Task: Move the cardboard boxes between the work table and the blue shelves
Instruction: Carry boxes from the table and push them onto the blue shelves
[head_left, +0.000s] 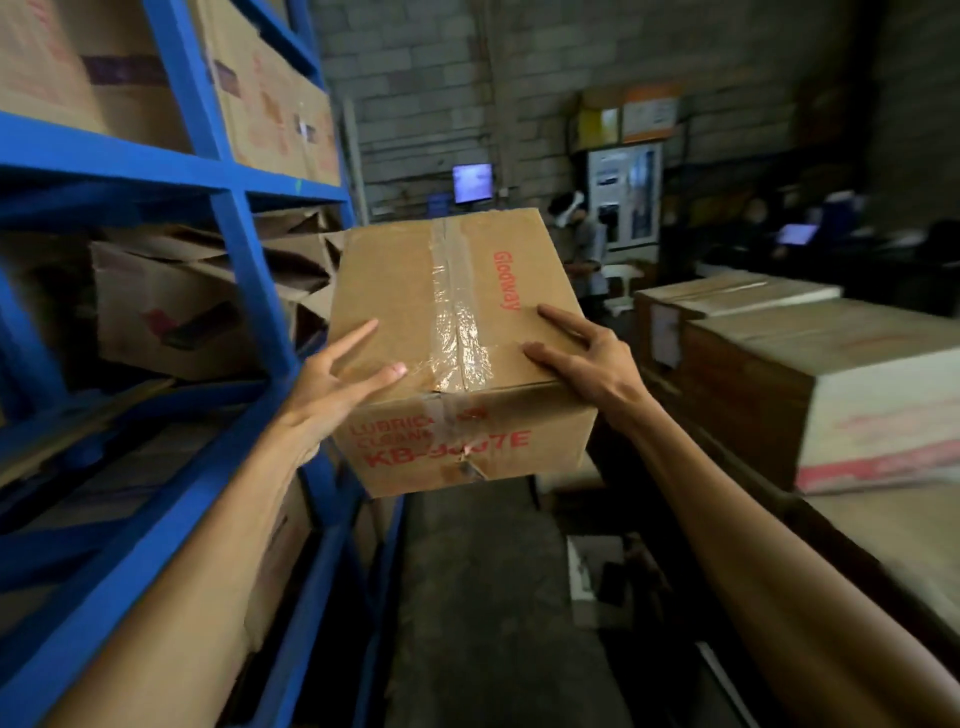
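Note:
A taped cardboard box with red "Glooway" print hangs in the air in front of me, held from both sides. My left hand grips its near left edge, thumb and forefinger on the top, the other fingers hidden down the side. My right hand grips the near right edge in the same way. The blue shelves stand close on the left, with the box just off their front post. The work table lies to the right.
Worn cardboard boxes fill the shelf bays on the left. Two large crates sit on the table. A narrow concrete aisle runs ahead. At the far wall a person stands near a lit monitor.

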